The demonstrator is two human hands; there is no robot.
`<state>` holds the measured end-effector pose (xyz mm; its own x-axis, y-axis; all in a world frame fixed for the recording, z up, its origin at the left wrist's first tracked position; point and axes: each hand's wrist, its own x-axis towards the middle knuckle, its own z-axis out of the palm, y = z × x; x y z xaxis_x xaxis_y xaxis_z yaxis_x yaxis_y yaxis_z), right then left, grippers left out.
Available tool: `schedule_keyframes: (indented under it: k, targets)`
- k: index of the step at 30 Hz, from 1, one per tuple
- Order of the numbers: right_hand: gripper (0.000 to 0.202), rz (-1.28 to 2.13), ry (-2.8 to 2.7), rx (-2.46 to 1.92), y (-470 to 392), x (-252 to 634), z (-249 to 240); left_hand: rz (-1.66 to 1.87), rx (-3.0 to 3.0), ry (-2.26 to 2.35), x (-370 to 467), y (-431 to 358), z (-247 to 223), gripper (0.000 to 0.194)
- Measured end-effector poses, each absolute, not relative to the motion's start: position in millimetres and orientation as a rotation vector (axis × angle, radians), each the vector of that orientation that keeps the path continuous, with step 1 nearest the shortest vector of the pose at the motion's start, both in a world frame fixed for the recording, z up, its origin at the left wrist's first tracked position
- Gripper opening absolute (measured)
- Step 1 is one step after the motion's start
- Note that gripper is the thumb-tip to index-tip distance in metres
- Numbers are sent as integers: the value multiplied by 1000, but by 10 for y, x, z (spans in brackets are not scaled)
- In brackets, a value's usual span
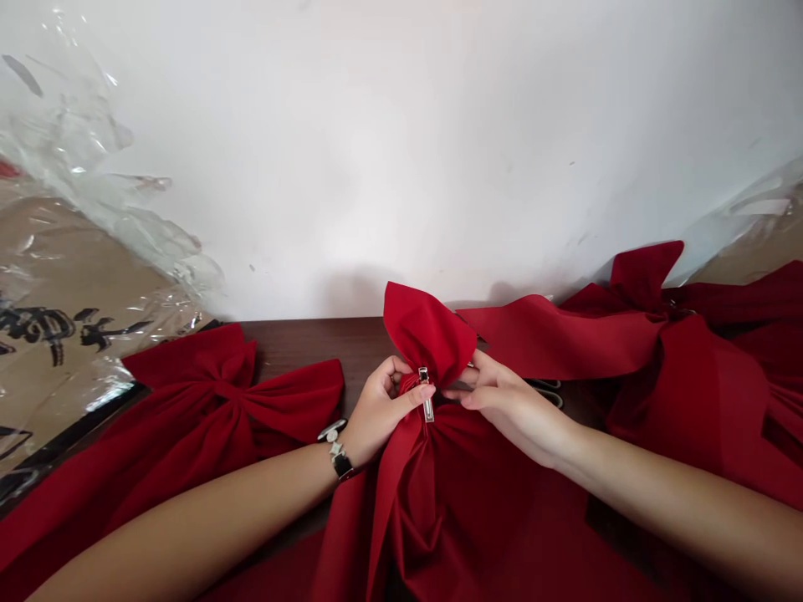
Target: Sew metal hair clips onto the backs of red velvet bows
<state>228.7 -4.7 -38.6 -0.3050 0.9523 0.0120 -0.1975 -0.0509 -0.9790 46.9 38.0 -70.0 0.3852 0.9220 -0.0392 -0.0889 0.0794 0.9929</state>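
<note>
A red fabric bow (432,330) stands at the centre, its long tails hanging toward me. On its gathered middle lies a silver metal clip (427,395), roughly upright in view. My left hand (389,401) is closed on the bow's middle from the left, the thumb pressing on the clip. A watch or bracelet is on that wrist. From the right, my right hand (495,393) touches the bow, its fingers bent behind the upper loop and partly hidden by the cloth, thumb beside the knot.
Another red bow (219,385) lies on the dark table (314,339) at left. More red bows and ribbon (708,368) are heaped at right. Plastic-wrapped cardboard (56,276) stands at the left edge, with a white wall (401,150) behind.
</note>
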Motion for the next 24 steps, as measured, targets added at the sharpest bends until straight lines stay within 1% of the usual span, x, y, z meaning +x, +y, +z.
schedule_keyframes:
  k: [2, 3, 4, 5, 6, 7, 8, 9, 10, 11, 16, 20, 22, 24]
  targets:
    - [51, 1482, -1464, -928, -43, 2327, -349, 918, 1237, 877, 467, 381, -695, 40]
    - [46, 1379, -1619, -987, -46, 2356, -322, 917, 1236, 877, 467, 381, -693, 41]
    - [38, 1202, -1792, -1080, -55, 2387, -290, 916, 1240, 877, 468, 381, -692, 42]
    - [27, 939, -1953, -1190, -70, 2417, -254, 912, 1248, 879, 469, 380, -691, 42]
    - [16, 603, -2071, -1281, -92, 2443, -217, 905, 1259, 884, 470, 379, -691, 42]
    - [12, 250, -2140, -1311, -119, 2463, -182, 895, 1269, 889, 473, 378, -691, 42]
    - [14, -55, -2171, -1272, -146, 2474, -153, 878, 1279, 894, 476, 377, -690, 41]
    - [15, -279, -2192, -1189, -172, 2475, -132, 857, 1292, 895, 479, 374, -689, 41]
    - [15, -411, -2215, -1096, -192, 2468, -122, 835, 1310, 891, 484, 371, -687, 41]
    - [14, -465, -2247, -1023, -203, 2456, -122, 813, 1337, 881, 488, 366, -683, 41]
    - [17, -322, -2442, -958, -142, 2396, -247, 732, 1519, 838, 508, 334, -666, 40]
    - [22, -181, -2483, -840, -76, 2404, -340, 644, 1593, 814, 510, 313, -664, 40]
    - [20, -8, -2413, -789, -65, 2412, -341, 608, 1633, 785, 508, 316, -670, 38]
    - [17, 342, -2225, -798, -67, 2424, -299, 595, 1661, 753, 505, 328, -680, 36]
